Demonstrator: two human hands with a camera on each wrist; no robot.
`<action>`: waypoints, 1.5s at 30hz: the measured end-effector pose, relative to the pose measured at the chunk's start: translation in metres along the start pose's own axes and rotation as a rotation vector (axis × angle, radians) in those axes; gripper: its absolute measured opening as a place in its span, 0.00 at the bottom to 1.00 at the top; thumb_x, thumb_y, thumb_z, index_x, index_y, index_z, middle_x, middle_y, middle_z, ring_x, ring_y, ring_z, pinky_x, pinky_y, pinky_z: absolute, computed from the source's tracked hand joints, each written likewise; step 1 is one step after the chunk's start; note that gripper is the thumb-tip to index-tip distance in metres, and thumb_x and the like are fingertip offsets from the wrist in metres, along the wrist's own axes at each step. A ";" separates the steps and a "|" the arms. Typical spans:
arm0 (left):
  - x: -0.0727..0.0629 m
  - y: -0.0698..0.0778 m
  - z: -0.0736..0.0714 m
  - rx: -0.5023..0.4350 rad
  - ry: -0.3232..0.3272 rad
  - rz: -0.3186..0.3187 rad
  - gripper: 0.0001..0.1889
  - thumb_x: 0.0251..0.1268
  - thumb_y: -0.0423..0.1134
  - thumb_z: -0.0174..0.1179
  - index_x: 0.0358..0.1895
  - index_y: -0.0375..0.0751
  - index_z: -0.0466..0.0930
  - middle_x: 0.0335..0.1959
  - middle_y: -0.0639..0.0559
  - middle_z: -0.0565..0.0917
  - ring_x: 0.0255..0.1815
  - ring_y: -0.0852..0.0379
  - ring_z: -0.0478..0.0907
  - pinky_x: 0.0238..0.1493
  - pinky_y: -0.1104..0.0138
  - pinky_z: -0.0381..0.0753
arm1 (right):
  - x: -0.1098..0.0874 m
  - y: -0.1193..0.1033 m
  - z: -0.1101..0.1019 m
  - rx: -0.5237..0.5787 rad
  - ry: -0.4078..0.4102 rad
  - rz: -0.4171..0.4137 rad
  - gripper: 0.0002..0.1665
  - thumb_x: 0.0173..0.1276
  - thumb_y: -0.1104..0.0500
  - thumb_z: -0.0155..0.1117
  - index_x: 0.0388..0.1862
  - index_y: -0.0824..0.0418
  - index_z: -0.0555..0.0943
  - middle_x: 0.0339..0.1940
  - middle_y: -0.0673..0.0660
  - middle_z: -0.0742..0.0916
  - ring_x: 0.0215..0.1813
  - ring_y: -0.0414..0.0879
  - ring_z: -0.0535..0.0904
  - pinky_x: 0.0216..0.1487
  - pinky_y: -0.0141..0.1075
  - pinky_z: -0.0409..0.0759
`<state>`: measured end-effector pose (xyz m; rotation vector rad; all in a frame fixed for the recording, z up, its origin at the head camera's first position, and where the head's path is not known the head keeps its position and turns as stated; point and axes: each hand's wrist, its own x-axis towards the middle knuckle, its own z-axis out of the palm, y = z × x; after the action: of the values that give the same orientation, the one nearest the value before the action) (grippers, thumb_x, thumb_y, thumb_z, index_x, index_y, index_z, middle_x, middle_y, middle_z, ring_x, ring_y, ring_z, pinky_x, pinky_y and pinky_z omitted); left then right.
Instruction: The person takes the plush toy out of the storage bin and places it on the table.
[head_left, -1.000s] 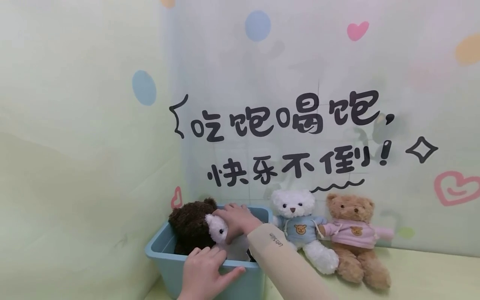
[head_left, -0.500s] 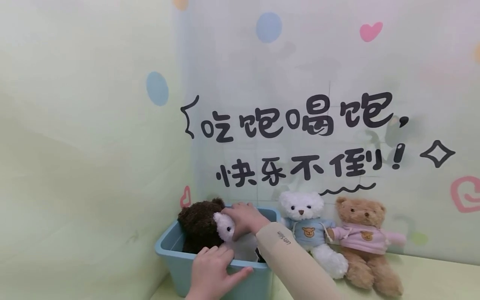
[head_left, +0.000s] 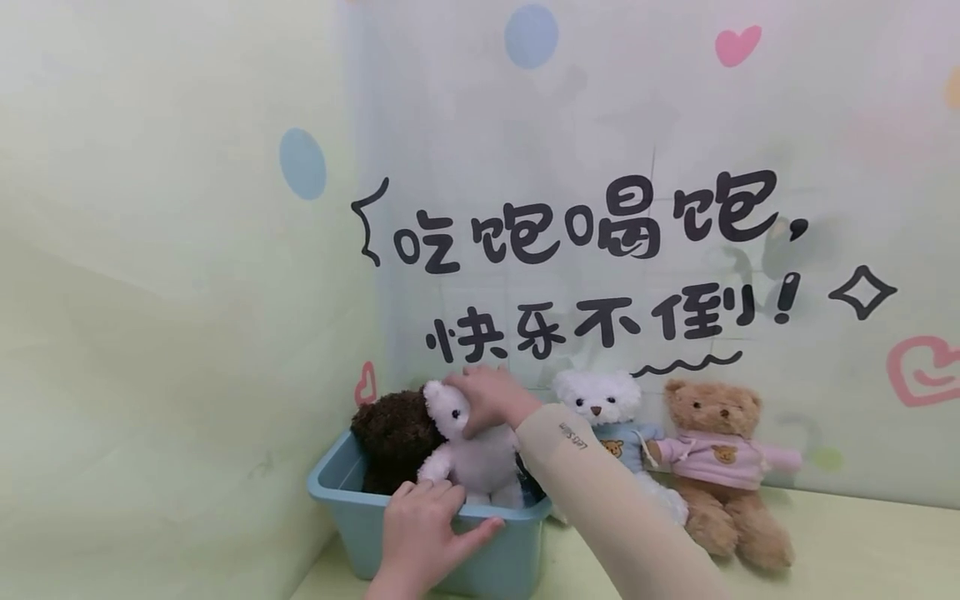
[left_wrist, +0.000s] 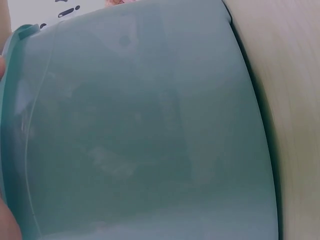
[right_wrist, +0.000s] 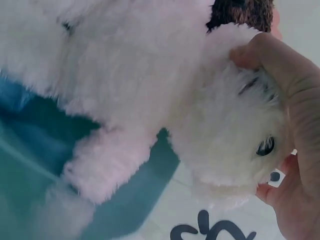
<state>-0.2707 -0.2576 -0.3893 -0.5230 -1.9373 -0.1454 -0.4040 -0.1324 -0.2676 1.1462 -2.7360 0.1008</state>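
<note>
My right hand grips a white teddy bear by its head, with the thumb on the face side. In the right wrist view the bear's head, dark eye and one arm show; part of its face lies under the hand. Its body stands upright inside the light blue plastic bin, above the front rim. My left hand holds that front rim, its fingers hooked over the top and its thumb along the outside. A dark brown teddy bear sits in the bin's left side.
Right of the bin, a white bear in a blue hoodie and a light brown bear in a pink hoodie lean against the printed wall. My right forearm partly covers the white one. A plain side wall stands close on the left.
My right hand has raised the white bear in the bin, so its body and arm now show above the rim. My left hand has stayed on the rim. The head view has shifted slightly.
</note>
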 end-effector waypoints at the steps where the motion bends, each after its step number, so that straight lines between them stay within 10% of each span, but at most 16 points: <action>1: 0.000 0.000 -0.001 0.002 -0.008 -0.003 0.32 0.56 0.76 0.49 0.13 0.56 0.56 0.13 0.67 0.50 0.14 0.69 0.46 0.22 0.72 0.50 | -0.001 0.001 -0.002 0.009 0.003 0.000 0.47 0.50 0.48 0.77 0.70 0.47 0.69 0.58 0.53 0.78 0.58 0.50 0.73 0.60 0.56 0.66; 17: 0.001 0.002 -0.005 0.019 -0.111 -0.057 0.32 0.54 0.77 0.50 0.13 0.56 0.56 0.12 0.67 0.50 0.15 0.67 0.46 0.22 0.72 0.52 | -0.004 0.011 -0.040 0.011 0.091 -0.013 0.48 0.49 0.48 0.75 0.70 0.49 0.67 0.58 0.54 0.77 0.55 0.49 0.74 0.56 0.50 0.71; 45: -0.002 0.000 0.001 0.022 -0.073 -0.039 0.32 0.54 0.78 0.49 0.13 0.56 0.56 0.12 0.66 0.51 0.14 0.67 0.49 0.22 0.71 0.54 | -0.019 0.025 -0.089 -0.013 0.230 0.023 0.53 0.46 0.46 0.77 0.72 0.49 0.65 0.55 0.53 0.77 0.51 0.46 0.73 0.55 0.48 0.62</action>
<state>-0.2710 -0.2581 -0.3913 -0.4824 -2.0191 -0.1310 -0.3966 -0.0897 -0.1832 1.0293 -2.5442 0.2043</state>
